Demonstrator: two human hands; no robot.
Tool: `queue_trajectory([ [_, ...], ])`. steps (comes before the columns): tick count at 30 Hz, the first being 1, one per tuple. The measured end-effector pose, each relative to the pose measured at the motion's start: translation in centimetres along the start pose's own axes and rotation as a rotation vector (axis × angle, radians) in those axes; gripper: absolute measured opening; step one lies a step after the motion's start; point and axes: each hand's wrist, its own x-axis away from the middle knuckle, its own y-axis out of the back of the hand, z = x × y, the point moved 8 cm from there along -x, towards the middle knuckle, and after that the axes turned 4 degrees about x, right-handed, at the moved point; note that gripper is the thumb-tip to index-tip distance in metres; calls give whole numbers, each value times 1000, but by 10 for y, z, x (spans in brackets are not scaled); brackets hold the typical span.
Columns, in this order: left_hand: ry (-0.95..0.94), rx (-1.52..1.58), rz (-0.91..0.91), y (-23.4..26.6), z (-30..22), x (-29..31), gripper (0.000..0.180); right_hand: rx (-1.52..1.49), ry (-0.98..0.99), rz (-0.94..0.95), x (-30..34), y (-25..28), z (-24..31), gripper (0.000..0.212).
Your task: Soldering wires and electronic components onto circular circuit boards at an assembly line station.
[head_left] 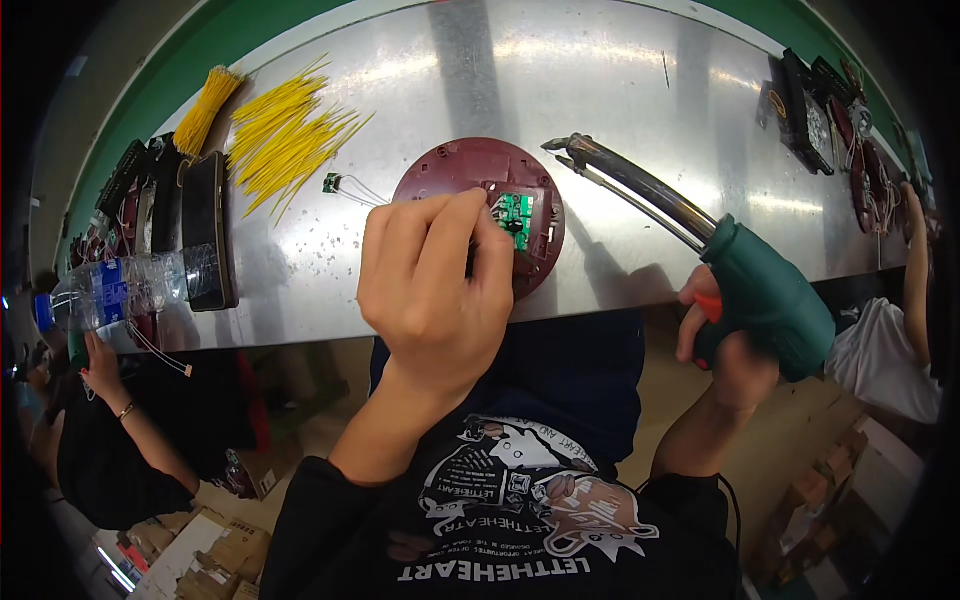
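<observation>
The left hand (430,285) is pinching its fingers (452,235) narrow over a round maroon plastic casing (450,165), the right hand (742,365) gripping a dark-green soldering gun (772,290).

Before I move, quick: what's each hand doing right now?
Left hand: closed, fingertips pinched beside the green circuit board; can't tell if they hold anything.
Right hand: closed, holding the green soldering gun.
</observation>
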Motion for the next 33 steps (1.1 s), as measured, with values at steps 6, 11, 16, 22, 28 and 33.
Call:
queue_trajectory([
  [6, -53, 11, 41, 8, 4, -5, 25, -40, 23, 22, -2, -7, 4, 69],
  [11, -52, -36, 18, 8, 6, 6, 26, -52, 12, 73, -3, -19, 2, 68],
  [16, -32, -47, -39, 8, 10, 11, 27, -51, -39, 26, 4, -18, -5, 67],
  [22, 35, -66, -36, 13, 14, 12, 20, -25, -31, 76, 1, -19, -3, 64],
  [28, 32, -49, -43, 14, 16, 12, 20, -10, -77, 56, 4, -20, -8, 64],
  [33, 37, -34, -35, 14, 17, 12, 20, -12, -73, 72, 1, -22, -6, 64],
])
